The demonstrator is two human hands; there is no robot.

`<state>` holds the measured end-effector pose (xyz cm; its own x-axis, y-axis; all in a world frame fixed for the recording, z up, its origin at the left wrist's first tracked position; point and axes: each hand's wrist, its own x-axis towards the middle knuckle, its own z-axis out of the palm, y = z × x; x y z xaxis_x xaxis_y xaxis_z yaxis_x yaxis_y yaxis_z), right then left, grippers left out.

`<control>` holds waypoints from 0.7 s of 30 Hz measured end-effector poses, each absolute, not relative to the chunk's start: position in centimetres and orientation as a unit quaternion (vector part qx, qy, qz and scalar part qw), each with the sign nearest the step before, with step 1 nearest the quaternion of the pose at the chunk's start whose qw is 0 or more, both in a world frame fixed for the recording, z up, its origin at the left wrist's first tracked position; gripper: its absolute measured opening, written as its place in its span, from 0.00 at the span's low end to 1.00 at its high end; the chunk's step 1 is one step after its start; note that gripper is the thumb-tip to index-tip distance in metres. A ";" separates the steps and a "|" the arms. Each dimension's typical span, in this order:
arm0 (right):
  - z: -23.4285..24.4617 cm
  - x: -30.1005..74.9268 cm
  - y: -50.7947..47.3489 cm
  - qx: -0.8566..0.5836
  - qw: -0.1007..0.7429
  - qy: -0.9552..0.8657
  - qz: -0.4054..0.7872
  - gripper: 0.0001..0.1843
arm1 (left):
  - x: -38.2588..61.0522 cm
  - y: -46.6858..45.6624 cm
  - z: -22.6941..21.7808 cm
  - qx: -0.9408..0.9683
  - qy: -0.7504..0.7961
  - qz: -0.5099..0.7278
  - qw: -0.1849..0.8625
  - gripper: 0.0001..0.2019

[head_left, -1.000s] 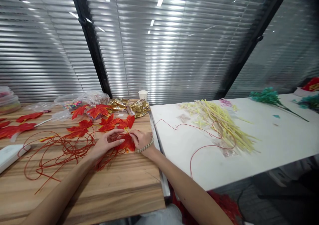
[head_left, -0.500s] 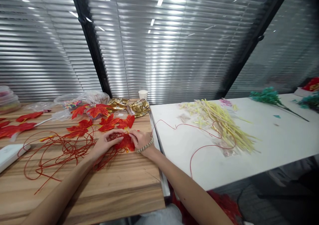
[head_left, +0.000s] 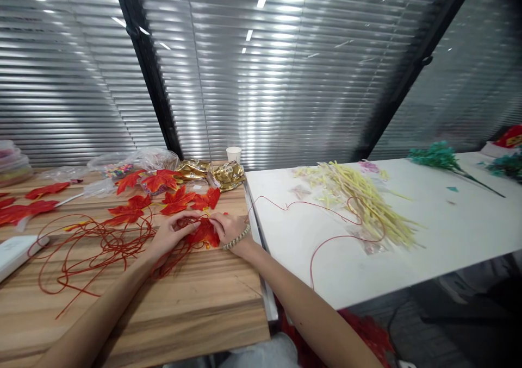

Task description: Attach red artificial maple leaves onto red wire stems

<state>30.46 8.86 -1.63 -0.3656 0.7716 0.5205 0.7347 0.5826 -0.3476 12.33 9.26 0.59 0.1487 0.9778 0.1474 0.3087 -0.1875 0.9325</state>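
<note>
My left hand [head_left: 174, 231] pinches red cord just above a red artificial maple leaf [head_left: 206, 234] on the wooden table. On the leaf's other side, my right hand [head_left: 229, 229], with a beaded bracelet at the wrist, is closed on the same cord; the fingertips nearly meet and hide the exact grip. Loose red cord [head_left: 110, 243] lies in a tangle left of my left hand. One long strand runs from beside my right hand across the white table. More red maple leaves [head_left: 131, 209] lie behind my hands.
Gold wrappers [head_left: 228, 176], a paper cup [head_left: 234, 154] and plastic bags [head_left: 153, 160] stand at the back. A white box-like object [head_left: 18, 254] is at the left. On the white table [head_left: 281, 248] lie pale yellow strips [head_left: 362, 205] and a teal artificial plant [head_left: 436, 157]. A gap separates the tables.
Both hands stay nearly in place over the maple leaf; only slight finger shifts show. The view has moved very slightly.
</note>
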 end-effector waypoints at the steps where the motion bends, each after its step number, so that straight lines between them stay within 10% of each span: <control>1: -1.6 30.4 8.8 -0.456 0.329 -0.827 0.026 0.13 | 12.3 9.3 0.6 0.645 0.500 0.420 0.397 0.16; 21: -1.8 30.5 8.8 -0.456 0.335 -0.824 0.030 0.13 | 12.8 9.2 0.9 0.656 0.493 0.423 0.384 0.14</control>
